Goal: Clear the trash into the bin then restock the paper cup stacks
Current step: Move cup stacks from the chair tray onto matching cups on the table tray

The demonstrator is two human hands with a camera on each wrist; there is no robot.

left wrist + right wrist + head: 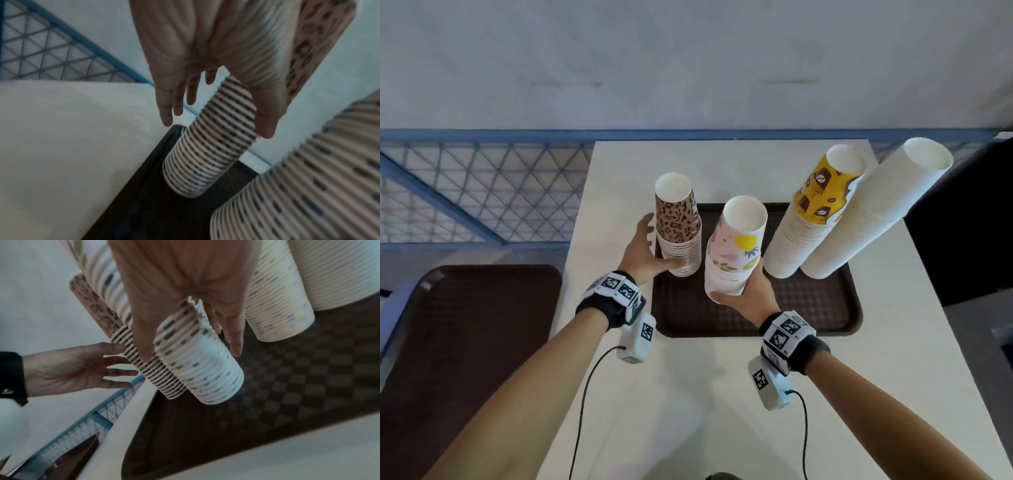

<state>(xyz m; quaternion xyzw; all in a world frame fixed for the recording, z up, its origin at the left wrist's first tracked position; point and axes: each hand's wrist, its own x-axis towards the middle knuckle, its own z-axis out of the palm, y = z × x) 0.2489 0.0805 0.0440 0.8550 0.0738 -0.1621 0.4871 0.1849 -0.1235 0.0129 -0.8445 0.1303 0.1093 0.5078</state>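
Note:
Four paper cup stacks stand on a brown tray (808, 308) on the white table (722, 394). My right hand (738, 281) grips the pink fruit-print stack (736, 240) low down, thumb on one side and fingers on the other; the right wrist view shows that stack (197, 366) tilted with its base close over the tray (287, 378). My left hand (659, 245) is spread beside the leopard-print stack (678, 222). Its thumb (265, 123) touches the stack's ribbed rims (209, 146), and its fingers (166, 113) stay straight and apart from them.
A yellow coffee-print stack (811, 212) and a taller plain white stack (873, 205) lean at the tray's right. A second brown tray (465, 325) lies left of the table. Blue mesh fencing (465, 188) runs behind, and a dark object (969, 222) stands at right.

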